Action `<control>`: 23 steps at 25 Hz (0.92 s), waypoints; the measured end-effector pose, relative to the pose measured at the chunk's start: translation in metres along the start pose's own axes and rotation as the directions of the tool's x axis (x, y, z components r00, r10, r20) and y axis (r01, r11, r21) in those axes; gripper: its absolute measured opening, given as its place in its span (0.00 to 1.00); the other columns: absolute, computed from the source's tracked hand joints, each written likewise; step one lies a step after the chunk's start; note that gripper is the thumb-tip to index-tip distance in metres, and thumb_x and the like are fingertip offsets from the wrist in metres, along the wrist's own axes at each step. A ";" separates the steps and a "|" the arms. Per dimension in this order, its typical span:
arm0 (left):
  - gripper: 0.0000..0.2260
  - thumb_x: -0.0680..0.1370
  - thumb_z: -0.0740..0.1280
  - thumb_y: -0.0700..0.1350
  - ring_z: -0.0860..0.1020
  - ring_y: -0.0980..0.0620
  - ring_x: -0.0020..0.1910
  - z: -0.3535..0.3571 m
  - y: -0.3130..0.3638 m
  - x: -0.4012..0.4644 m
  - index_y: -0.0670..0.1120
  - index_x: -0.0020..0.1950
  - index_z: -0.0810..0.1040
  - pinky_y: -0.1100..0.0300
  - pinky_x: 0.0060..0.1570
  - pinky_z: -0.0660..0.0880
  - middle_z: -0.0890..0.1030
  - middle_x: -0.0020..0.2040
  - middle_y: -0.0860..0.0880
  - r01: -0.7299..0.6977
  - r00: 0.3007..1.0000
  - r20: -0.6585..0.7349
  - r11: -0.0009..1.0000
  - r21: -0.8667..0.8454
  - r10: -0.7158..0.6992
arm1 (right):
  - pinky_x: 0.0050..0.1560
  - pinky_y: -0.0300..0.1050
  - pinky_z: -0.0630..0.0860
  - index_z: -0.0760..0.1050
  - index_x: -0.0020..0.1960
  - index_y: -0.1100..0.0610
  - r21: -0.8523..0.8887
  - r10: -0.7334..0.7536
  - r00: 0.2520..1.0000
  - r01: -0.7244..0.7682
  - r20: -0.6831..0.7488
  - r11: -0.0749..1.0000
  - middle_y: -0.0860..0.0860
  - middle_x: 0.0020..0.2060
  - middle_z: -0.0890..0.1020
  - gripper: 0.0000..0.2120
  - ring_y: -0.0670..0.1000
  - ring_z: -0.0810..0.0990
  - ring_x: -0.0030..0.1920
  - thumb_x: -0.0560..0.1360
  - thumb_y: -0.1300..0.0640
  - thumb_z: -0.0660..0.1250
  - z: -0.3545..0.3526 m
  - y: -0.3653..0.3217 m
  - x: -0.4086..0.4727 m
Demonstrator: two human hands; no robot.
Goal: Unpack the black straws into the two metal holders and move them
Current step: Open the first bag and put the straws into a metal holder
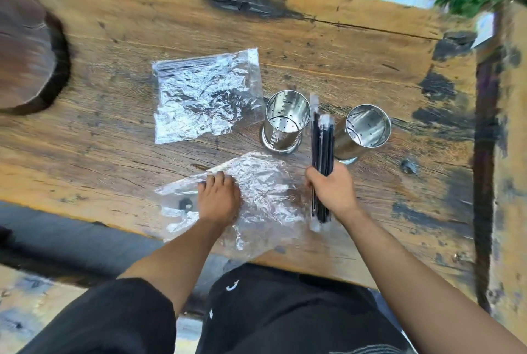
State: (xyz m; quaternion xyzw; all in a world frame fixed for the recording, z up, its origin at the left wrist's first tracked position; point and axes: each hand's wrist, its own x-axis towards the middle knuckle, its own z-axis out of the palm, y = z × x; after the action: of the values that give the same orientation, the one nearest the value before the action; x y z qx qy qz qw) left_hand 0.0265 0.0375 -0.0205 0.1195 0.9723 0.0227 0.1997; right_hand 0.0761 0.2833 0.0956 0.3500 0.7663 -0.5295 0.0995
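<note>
The left hand (218, 199) presses flat, fingers straight, on the near bag (256, 196), while the right hand (332, 189) grips a bundle of straws (322, 139) that reaches up between the two holders (285, 122) (363, 131) beyond.

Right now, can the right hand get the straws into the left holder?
Probably yes. The right hand grips the straws upright, just beside the left holder, whose open mouth has nothing over it. The left hand rests on a bag, out of the way.
</note>
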 end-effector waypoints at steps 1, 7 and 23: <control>0.17 0.84 0.54 0.51 0.73 0.41 0.59 -0.002 -0.003 -0.001 0.43 0.62 0.76 0.45 0.61 0.68 0.77 0.59 0.44 0.015 1.000 0.026 1.000 -0.021 -0.015 | 0.27 0.38 0.72 0.78 0.36 0.64 0.087 -0.002 1.000 0.005 -0.025 0.996 0.50 0.26 0.78 0.09 0.45 0.74 0.24 0.75 0.63 0.68 -0.001 -0.013 0.002; 0.20 0.85 0.52 0.52 0.71 0.47 0.62 -0.024 -0.012 0.000 0.44 0.57 0.79 0.48 0.64 0.72 0.75 0.59 0.46 0.058 0.990 0.135 0.971 -0.230 -0.027 | 0.47 0.54 0.74 0.78 0.43 0.59 0.611 0.071 0.998 -0.055 -0.001 0.789 0.55 0.37 0.80 0.04 0.55 0.77 0.42 0.69 0.59 0.70 -0.009 -0.082 0.032; 0.39 0.77 0.59 0.67 0.54 0.41 0.80 -0.014 -0.024 -0.017 0.47 0.82 0.55 0.45 0.79 0.58 0.53 0.81 0.43 -0.012 0.945 0.324 0.995 -0.097 0.043 | 0.32 0.29 0.74 0.81 0.55 0.61 0.550 0.090 0.967 0.058 -0.237 0.833 0.49 0.40 0.83 0.14 0.38 0.81 0.32 0.75 0.53 0.75 0.017 -0.111 0.093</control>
State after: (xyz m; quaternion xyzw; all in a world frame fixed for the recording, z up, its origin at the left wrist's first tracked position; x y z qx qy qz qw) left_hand 0.0310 0.0104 -0.0036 0.1258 0.9220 0.0508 0.3627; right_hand -0.0674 0.2866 0.1217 0.4349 0.5839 -0.6782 -0.1002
